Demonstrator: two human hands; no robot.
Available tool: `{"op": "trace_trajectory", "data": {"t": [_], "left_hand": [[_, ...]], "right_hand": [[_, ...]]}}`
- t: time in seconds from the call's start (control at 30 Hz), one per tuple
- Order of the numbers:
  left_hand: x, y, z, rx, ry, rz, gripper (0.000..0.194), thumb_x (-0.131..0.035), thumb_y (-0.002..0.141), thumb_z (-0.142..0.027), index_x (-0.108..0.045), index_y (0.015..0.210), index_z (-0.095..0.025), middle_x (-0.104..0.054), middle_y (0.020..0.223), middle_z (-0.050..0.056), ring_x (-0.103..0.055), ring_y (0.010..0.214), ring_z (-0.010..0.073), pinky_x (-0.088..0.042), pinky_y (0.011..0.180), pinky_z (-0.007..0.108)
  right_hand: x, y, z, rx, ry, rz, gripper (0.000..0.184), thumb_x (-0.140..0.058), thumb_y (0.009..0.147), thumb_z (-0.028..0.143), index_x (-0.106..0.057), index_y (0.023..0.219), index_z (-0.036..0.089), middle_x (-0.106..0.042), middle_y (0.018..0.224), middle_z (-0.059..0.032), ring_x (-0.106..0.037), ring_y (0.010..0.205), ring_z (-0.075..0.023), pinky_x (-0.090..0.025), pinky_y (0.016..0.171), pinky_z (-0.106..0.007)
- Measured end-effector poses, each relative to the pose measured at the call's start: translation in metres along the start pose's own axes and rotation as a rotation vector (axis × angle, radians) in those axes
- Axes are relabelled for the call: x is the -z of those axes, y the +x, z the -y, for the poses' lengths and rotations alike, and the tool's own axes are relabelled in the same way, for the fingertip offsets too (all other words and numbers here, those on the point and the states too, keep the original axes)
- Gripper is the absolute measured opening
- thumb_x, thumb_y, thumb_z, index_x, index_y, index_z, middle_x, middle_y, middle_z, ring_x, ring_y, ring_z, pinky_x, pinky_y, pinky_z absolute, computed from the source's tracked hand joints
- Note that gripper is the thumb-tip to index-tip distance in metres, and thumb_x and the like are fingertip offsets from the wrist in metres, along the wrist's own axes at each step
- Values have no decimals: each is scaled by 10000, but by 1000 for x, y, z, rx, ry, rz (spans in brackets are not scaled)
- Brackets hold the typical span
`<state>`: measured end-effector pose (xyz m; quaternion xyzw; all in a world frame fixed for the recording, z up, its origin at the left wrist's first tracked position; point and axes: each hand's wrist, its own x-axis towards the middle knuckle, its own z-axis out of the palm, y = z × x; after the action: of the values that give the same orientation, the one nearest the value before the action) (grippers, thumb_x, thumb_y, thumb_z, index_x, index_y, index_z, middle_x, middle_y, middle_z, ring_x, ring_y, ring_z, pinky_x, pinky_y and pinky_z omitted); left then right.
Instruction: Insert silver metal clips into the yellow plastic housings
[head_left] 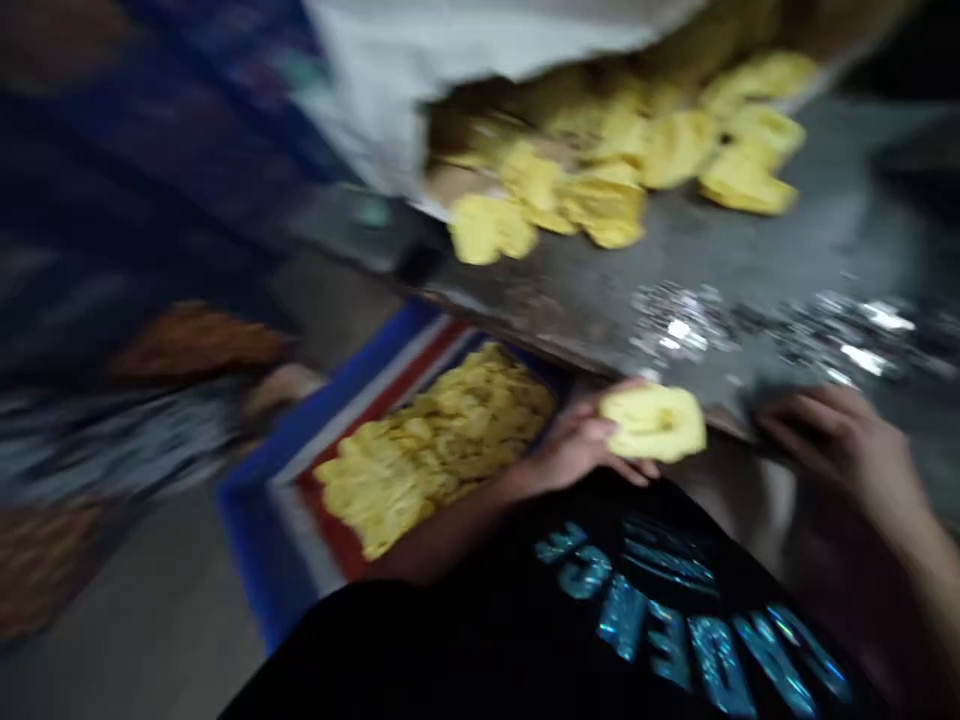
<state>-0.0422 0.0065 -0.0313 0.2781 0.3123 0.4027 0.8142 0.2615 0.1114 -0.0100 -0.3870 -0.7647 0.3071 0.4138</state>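
Observation:
The picture is smeared by motion. My left hand point(581, 445) grips a pale yellow ring-shaped piece point(654, 422) at the near edge of a grey metal table point(750, 270). My right hand point(840, 440) rests at the same edge further right, fingers curled and blurred; nothing shows in it. A heap of the same yellow pieces point(622, 160) spills from a white sack point(420, 70) at the back of the table. Below on the left a blue, white and red bag point(300, 470) holds many more yellow pieces point(435, 440).
Wet shiny patches point(787, 330) lie on the table top. Dark blue cloth and brown shapes point(195, 340) fill the left side, too blurred to name. Grey floor point(150, 620) shows at the lower left. My black shirt with blue letters point(675, 620) fills the bottom.

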Motion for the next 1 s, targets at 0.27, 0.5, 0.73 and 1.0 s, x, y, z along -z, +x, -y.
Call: {"op": "trace_trajectory", "data": {"t": [0.27, 0.5, 0.73, 1.0], "left_hand": [[24, 5, 2, -115, 93, 39, 677, -800, 968, -441, -717, 1640, -445, -902, 1424, 6, -910, 878, 248, -776, 769, 366], [15, 7, -2, -151, 54, 88, 631, -753, 1035, -341, -726, 1660, -423, -872, 1510, 25, -927, 937, 264, -799, 806, 386], [8, 8, -1, -129, 53, 99, 603, -736, 1056, -318, -740, 1649, -427, -864, 1528, 26, -929, 942, 257, -797, 817, 381], [3, 6, 2, -99, 32, 86, 605, -707, 1058, -315, -722, 1656, -406, -877, 1487, 12, -918, 932, 241, -788, 823, 387]], "right_hand": [[40, -58, -8, -261, -339, -73, 68, -816, 1042, 308, -875, 1018, 286, -822, 977, -60, -768, 918, -285, -574, 829, -440], [22, -50, 6, -209, -435, 89, 70, -807, 1059, 286, -874, 1041, 288, -804, 1006, -61, -757, 972, -293, -543, 916, -461], [23, -73, 20, -214, -513, 136, 104, -757, 1097, 311, -817, 1014, 295, -774, 980, -50, -723, 977, -294, -490, 895, -456], [2, -94, 25, -169, -589, -72, 84, -751, 1122, 310, -817, 1071, 317, -854, 1143, -71, -744, 1033, -319, -550, 950, -545]]}}
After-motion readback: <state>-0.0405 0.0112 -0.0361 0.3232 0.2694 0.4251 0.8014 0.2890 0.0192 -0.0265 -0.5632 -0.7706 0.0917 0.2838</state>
